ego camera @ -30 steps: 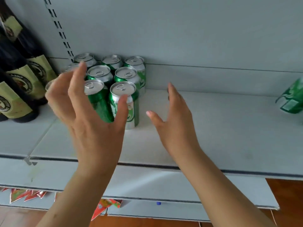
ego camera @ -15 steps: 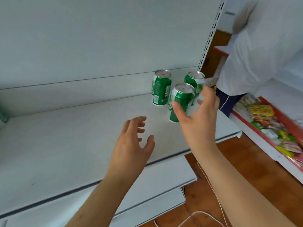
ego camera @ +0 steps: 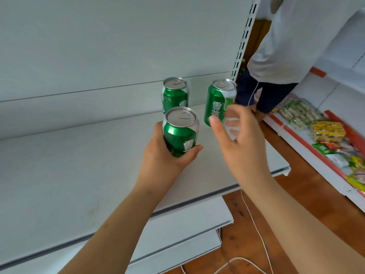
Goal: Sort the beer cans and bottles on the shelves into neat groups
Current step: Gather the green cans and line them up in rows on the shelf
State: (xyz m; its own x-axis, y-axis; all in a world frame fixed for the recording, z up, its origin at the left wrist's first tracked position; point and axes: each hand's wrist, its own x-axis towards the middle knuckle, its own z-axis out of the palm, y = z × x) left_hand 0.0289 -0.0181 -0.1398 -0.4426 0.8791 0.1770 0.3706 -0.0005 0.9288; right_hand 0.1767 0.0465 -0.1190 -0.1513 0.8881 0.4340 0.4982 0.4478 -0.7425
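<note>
The near can (ego camera: 180, 133) is green with a silver top and a large white Chinese character on its side; the smaller print cannot be read. The left hand (ego camera: 164, 157) has it clenched in its grip, over the shelf (ego camera: 69, 165). The right can (ego camera: 220, 102) bears the same white characters; the right hand (ego camera: 240, 143) is loosely spread at its side, the grip released. A rear can (ego camera: 174, 95) stands upright by the back panel.

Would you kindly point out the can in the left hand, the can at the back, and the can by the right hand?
Held can (ego camera: 178, 135), head view, green side wall.
Back can (ego camera: 175, 95), head view, green side wall.
Right can (ego camera: 214, 103), head view, green label.
</note>
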